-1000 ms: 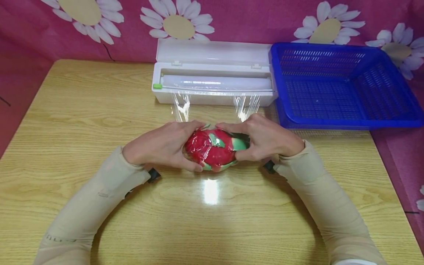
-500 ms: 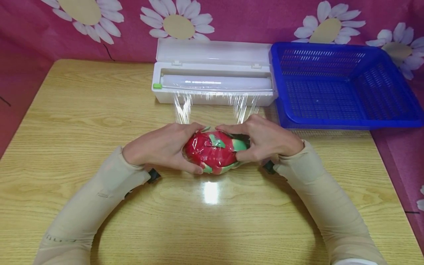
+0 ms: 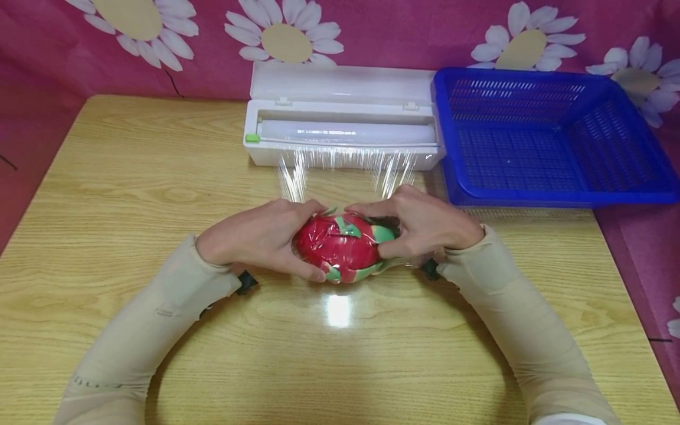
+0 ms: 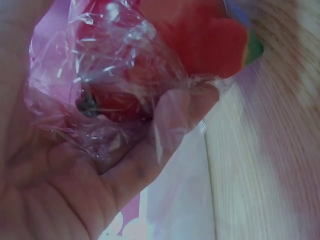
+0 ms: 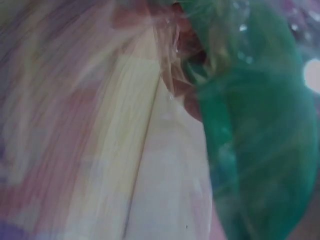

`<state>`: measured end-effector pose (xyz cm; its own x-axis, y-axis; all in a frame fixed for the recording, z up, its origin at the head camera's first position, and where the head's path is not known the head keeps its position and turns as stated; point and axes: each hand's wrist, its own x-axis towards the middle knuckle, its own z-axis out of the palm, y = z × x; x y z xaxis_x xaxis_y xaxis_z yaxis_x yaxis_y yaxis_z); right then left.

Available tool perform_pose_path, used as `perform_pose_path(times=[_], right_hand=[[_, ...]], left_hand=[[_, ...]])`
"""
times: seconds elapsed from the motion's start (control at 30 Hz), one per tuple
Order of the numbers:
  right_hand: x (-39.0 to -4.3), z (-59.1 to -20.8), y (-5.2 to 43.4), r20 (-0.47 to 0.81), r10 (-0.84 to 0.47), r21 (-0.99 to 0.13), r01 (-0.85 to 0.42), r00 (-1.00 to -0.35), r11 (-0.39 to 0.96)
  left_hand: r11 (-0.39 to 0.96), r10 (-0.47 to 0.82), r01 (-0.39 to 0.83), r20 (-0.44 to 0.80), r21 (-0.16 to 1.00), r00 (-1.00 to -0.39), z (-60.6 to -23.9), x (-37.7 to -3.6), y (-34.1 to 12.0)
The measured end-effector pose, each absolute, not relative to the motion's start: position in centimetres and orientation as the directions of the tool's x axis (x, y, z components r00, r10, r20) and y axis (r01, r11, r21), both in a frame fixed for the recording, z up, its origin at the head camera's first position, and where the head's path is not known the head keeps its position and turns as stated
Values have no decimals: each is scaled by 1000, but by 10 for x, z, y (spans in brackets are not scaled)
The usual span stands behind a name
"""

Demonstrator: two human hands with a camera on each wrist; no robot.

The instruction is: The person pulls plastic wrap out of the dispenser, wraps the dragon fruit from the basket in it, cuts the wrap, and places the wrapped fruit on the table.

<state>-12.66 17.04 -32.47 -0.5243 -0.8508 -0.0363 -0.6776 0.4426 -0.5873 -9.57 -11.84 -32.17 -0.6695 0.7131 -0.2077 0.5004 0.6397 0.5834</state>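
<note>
We found no text, label, brand, number or sign that we could read in any of the three views. The white dispenser box bore no lettering that we could make out, and the blue basket carried none either. The left sleeve showed a faint mark near the elbow, but it was too small and pale for us to read.
</note>
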Motion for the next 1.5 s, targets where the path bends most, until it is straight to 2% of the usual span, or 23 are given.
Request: perform_pose_path(times=[0.5, 1.27, 1.5], right_hand=[[-128, -327, 168, -47, -862, -600, -676, -504, 428], [-126, -327, 164, -170, -850, -710, -536, -498, 456], [-126, -328, 163, -195, -864, -751, -497, -464, 436]], left_hand=[[639, 717, 464, -257, 613, -648, -321, -96, -119], [619, 736, 411, -311, 669, -601, -326, -100, -120], [629, 730, 390, -339, 672, -593, -328, -100, -120]])
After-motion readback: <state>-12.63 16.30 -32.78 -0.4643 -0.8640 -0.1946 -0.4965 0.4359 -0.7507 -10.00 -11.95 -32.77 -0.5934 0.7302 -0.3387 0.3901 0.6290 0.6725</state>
